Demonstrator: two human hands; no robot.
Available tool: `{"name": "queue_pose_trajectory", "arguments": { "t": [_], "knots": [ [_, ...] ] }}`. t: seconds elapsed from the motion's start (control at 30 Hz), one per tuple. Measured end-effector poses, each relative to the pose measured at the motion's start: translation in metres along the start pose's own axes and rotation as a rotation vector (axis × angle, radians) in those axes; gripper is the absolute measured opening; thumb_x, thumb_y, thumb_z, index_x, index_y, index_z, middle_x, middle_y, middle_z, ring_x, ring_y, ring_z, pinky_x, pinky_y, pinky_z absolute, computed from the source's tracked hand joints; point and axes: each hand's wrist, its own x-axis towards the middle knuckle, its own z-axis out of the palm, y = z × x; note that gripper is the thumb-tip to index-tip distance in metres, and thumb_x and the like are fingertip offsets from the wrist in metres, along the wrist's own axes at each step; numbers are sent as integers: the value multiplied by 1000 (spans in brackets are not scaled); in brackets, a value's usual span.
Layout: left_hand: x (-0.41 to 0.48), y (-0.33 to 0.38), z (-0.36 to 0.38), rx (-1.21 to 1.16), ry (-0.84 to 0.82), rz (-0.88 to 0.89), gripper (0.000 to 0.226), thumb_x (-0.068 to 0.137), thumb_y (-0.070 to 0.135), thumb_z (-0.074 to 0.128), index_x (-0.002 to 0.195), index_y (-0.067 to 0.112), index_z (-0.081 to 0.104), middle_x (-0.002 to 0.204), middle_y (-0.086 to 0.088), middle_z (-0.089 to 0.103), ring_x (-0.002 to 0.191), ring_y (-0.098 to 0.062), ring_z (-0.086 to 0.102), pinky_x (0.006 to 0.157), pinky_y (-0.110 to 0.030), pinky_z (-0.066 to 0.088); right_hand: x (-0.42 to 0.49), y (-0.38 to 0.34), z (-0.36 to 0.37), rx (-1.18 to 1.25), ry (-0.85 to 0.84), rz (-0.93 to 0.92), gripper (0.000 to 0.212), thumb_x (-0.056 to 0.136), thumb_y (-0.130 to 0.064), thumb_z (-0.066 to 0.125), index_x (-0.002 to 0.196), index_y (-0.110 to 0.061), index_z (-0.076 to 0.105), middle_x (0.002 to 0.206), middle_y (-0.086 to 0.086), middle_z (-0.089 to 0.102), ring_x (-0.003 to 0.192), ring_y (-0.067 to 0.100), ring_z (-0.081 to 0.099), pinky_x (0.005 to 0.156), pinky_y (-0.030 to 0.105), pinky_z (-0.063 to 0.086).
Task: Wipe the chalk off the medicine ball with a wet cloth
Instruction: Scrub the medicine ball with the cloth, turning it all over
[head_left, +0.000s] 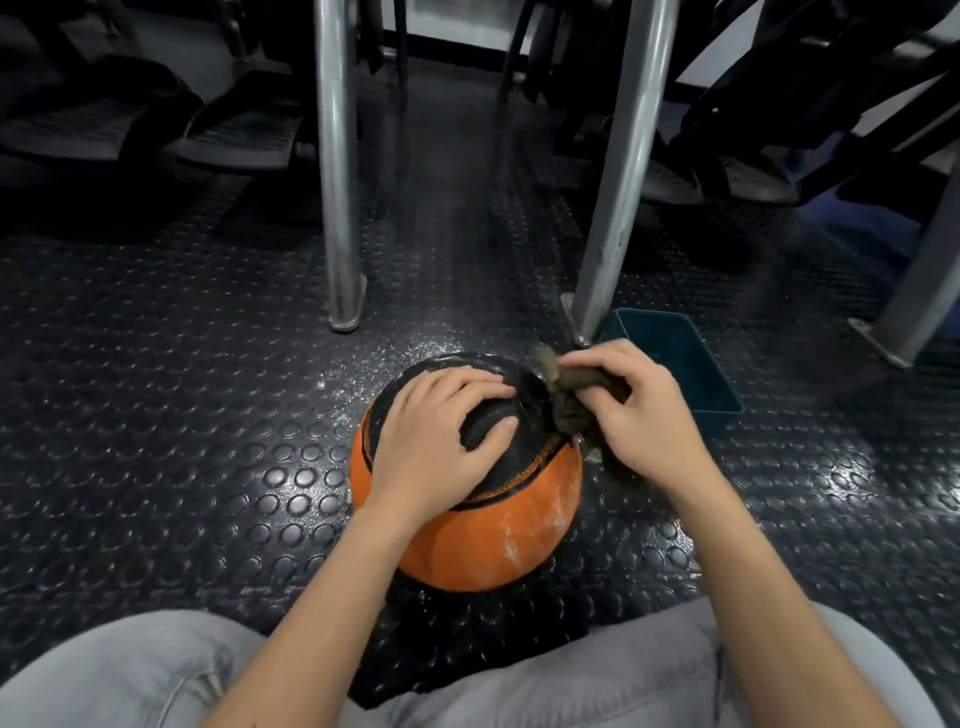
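Note:
An orange and black medicine ball (483, 530) sits on the studded rubber floor between my knees. White chalk streaks show on its orange lower right side. My left hand (441, 447) lies flat on the black top of the ball, fingers spread. My right hand (634, 410) is shut on a bunched brown cloth (569, 402), which touches the ball's upper right edge.
A dark teal plastic tub (691, 364) stands just right of the ball, behind my right hand. Two metal posts (340, 208) (613, 208) rise from the floor beyond the ball. Chalk dust speckles the floor (395, 353) behind it. Dark gym equipment fills the background.

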Motion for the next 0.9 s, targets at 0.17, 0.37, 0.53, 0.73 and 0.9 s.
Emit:
{"name": "queue_pose_trajectory", "arguments": {
  "t": [0.17, 0.37, 0.53, 0.73, 0.9],
  "knots": [
    [4, -2, -3, -19, -12, -39, 39, 84, 54, 43, 108, 33, 66, 115, 22, 58, 114, 2, 41, 104, -27, 26, 0, 20, 6, -213, -159, 158, 47, 80, 10, 50, 88, -33, 67, 101, -8, 59, 101, 17, 51, 94, 32, 40],
    [3, -4, -4, -6, 29, -64, 39, 83, 55, 43, 106, 33, 66, 109, 29, 50, 104, 12, 35, 98, -19, 24, 0, -1, -1, 142, 119, 6, 43, 79, 10, 57, 93, -29, 66, 98, -10, 61, 96, -1, 56, 88, 15, 42],
    [3, -3, -4, -22, 28, -80, 40, 82, 55, 42, 106, 34, 66, 110, 29, 51, 107, 11, 36, 102, -24, 26, 4, 16, 13, -188, -148, 133, 45, 81, 7, 51, 99, -31, 68, 102, -7, 58, 101, 12, 50, 91, 30, 41],
    [3, -3, -3, 8, 37, -75, 39, 83, 55, 42, 106, 34, 65, 110, 29, 50, 107, 11, 36, 103, -25, 25, 1, -6, -7, 252, 35, 58, 41, 79, 12, 58, 96, -24, 69, 99, -9, 64, 96, 3, 59, 86, 11, 41],
    [5, -2, -4, -19, 13, -79, 40, 84, 56, 43, 108, 34, 65, 111, 29, 50, 106, 14, 32, 100, -15, 18, 0, 4, 5, -229, -145, 152, 44, 82, 6, 55, 99, -31, 69, 98, -11, 53, 102, 14, 49, 91, 27, 40]
  ]
}}
